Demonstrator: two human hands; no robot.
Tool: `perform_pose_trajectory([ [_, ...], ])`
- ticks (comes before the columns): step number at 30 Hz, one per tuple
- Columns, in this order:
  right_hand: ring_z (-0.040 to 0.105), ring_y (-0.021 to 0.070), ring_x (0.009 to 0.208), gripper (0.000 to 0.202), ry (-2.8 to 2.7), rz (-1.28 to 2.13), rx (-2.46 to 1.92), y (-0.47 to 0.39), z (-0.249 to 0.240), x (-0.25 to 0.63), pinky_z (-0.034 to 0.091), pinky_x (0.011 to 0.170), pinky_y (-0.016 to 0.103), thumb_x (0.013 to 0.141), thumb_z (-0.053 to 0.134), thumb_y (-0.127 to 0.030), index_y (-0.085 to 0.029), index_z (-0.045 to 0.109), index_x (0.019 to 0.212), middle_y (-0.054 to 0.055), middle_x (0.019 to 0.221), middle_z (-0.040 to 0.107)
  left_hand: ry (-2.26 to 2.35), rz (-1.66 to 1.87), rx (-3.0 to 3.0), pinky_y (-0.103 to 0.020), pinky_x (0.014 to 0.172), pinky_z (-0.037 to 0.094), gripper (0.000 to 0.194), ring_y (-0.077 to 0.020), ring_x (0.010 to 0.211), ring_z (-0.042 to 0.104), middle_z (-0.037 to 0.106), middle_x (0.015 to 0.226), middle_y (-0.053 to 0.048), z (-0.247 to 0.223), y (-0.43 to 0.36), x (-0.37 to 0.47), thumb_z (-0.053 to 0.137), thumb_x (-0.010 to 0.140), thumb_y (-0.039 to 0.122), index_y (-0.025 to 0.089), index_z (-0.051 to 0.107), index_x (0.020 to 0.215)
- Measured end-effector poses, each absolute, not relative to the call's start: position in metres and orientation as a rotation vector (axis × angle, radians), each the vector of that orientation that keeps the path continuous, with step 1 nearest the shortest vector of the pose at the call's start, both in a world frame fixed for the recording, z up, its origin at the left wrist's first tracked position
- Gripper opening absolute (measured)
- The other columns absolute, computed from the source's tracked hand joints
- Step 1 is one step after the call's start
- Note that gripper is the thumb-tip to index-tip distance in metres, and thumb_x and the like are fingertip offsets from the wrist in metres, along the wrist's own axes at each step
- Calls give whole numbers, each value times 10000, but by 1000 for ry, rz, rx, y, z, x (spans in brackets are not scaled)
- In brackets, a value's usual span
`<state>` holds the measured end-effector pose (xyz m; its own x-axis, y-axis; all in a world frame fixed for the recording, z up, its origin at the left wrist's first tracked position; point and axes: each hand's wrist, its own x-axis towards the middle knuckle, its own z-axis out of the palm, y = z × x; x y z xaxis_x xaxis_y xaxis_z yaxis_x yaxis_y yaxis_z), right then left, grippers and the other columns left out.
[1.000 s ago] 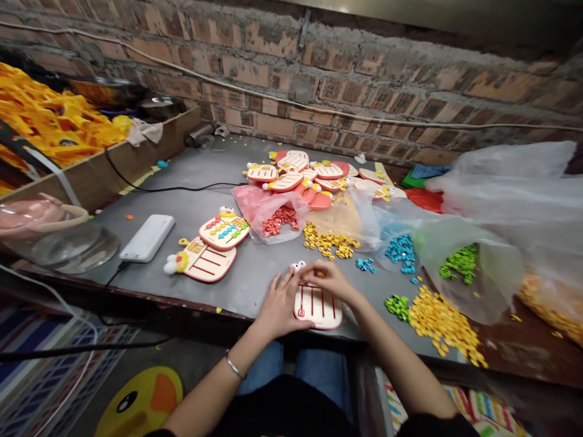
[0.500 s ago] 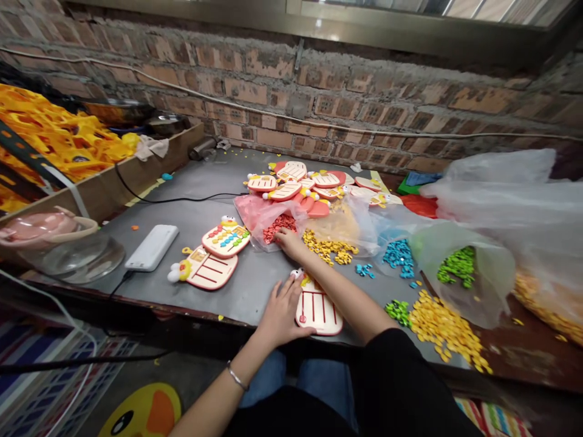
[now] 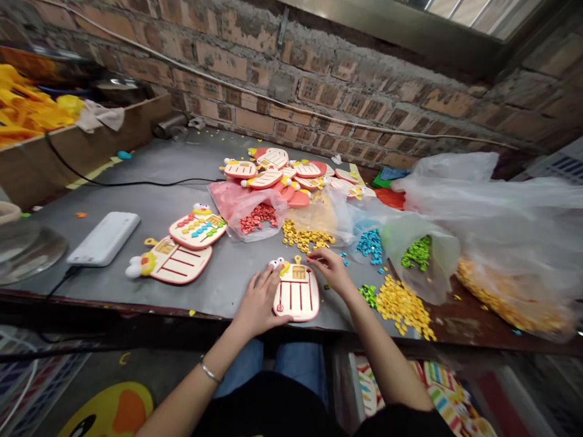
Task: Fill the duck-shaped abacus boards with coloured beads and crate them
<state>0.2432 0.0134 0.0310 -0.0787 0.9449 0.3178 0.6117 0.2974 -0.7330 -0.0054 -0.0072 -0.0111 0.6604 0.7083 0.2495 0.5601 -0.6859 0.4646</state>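
1. Head view: left hand (image 3: 257,303) lies spread over the left edge of a slotted board (image 3: 298,298), thumb along the lower edge, holding it against the table (image 3: 237,273).
2. Slotted board sits lower centre of the frame, flat, eyes and yellow beak up top; one red piece at the bottom of its leftmost slot.
3. Right hand (image 3: 331,270), just right of the board's top corner: thumb and fingertips pinched together, apparently on a red bead (image 3: 308,259); too small and partly covered to be sure.
4. Left of centre: finished-looking board (image 3: 198,228) with coloured bead rows, overlapping a bare-slotted board (image 3: 184,262).
5. Upper centre: heap of boards (image 3: 273,177), stacked loosely.
6. Middle of frame, left to right: red beads (image 3: 259,218) in a bag mouth, yellow beads (image 3: 306,237) spilled out, blue beads (image 3: 370,246), green beads (image 3: 416,254) in a bag.
7. Right of the right forearm: small green pile (image 3: 368,295) touching a bigger yellow pile (image 3: 403,306).
8. Left side: white device (image 3: 104,238), black cable plugged in.
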Motion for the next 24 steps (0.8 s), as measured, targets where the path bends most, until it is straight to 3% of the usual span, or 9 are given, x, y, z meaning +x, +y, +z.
perform_pose_trajectory([
  [11,572,187,822,187,-2087,307,-1462,-8,9,240,478,731,302,935,475,-199,-185,637,842,88,904,608,1005,598,2572,-492,1120,193,1074,-312,1433,222,294,1539,-139,-9,-9,-5,676,740,536,188,17,1513],
  [17,550,207,820,207,-2138,117,-1485,-10,-1,243,475,719,328,933,479,-195,-189,669,852,100,890,617,1024,547,2592,-522,1119,170,1055,-321,1432,223,286,1541,-146,-8,-8,-4,660,742,560,168,56,1513],
  [24,525,206,784,222,-2193,218,-1457,-23,13,245,461,689,327,939,485,-201,-185,667,813,93,834,598,1041,539,2577,-529,1122,163,1028,-319,1431,226,289,1540,-144,-6,-8,-4,651,744,567,168,94,1510],
])
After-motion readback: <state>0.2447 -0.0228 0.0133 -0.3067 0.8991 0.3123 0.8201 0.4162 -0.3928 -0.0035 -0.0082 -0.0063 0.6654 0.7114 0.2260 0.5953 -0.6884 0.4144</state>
